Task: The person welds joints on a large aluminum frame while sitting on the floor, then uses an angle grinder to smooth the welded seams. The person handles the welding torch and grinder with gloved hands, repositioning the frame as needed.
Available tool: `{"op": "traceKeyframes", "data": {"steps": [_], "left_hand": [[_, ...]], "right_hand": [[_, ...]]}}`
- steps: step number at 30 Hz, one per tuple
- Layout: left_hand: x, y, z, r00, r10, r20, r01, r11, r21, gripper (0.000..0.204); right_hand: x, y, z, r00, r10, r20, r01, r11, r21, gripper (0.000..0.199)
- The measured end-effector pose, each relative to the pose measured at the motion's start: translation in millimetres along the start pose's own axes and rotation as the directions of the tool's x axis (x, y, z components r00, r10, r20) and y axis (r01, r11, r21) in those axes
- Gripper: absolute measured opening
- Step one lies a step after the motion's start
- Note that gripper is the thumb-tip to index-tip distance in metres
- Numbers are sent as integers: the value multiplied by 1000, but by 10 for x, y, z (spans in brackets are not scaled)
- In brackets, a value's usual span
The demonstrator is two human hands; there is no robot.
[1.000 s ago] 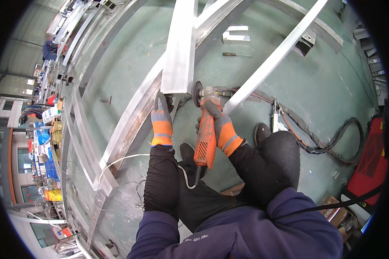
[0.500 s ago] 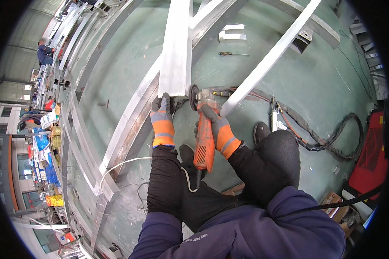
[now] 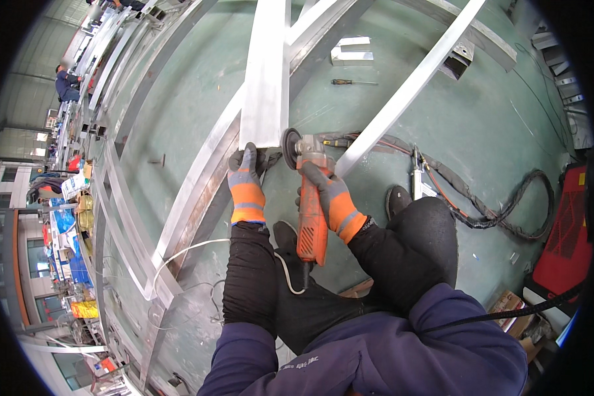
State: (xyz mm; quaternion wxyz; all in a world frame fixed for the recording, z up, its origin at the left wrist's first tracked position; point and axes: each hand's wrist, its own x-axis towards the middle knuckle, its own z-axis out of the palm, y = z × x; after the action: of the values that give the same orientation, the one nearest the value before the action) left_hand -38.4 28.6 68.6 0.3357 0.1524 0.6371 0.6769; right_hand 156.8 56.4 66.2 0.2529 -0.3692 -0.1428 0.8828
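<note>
Left hand (image 3: 246,187), gloved orange and grey, fingers curled over the near end of a flat aluminium profile (image 3: 266,72) lying on the frame above the green floor (image 3: 482,125). Right hand (image 3: 330,198) clamped around an orange angle grinder (image 3: 309,198), disc just beside the profile's end.

One angle grinder (image 3: 308,198), two gloved hands (image 3: 246,188)

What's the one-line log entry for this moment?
left hand: on beam end | right hand: gripping grinder | disc: beside beam end | posture: crouched
</note>
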Motion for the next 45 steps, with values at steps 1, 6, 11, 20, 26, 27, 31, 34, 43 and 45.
{"op": "traceKeyframes", "data": {"steps": [1,6,11,20,26,27,31,34,43,45], "left_hand": [[4,1,-4,1000,1,3,-1,1000,1,34],[43,-31,-24,1000,0,-10,0,1000,17,35],[59,-67,-54,999,20,-37,-19,999,33,36],[60,-68,-46,999,27,-43,-25,999,48,36],[53,-61,-30,998,45,-32,-43,997,59,37],[51,-72,-38,998,47,-36,-45,998,54,37],[76,-93,-69,997,45,-60,-40,997,72,38],[66,-86,-37,997,37,-71,-32,997,69,38],[70,-94,-43,996,52,-70,-46,996,78,36],[57,-88,-26,996,56,-69,-51,996,71,35]], "right_hand": [[-7,-8,10,1000,-8,9,8,1000,-2,55],[9,20,-3,1000,2,-20,-2,1000,-4,56],[-16,21,5,1000,-2,-12,2,1000,-6,55],[-8,19,23,1000,-1,-23,0,1000,-6,53],[19,32,-5,999,-31,-25,31,1000,-3,53],[-23,4,38,999,-34,-22,34,999,-5,53],[-61,-43,81,999,-17,-37,16,999,-31,53],[-15,3,-8,996,-77,49,78,997,-29,53],[-8,15,20,998,-48,-39,46,998,-44,52],[-44,-2,45,997,-56,-44,54,998,-43,51]]}}
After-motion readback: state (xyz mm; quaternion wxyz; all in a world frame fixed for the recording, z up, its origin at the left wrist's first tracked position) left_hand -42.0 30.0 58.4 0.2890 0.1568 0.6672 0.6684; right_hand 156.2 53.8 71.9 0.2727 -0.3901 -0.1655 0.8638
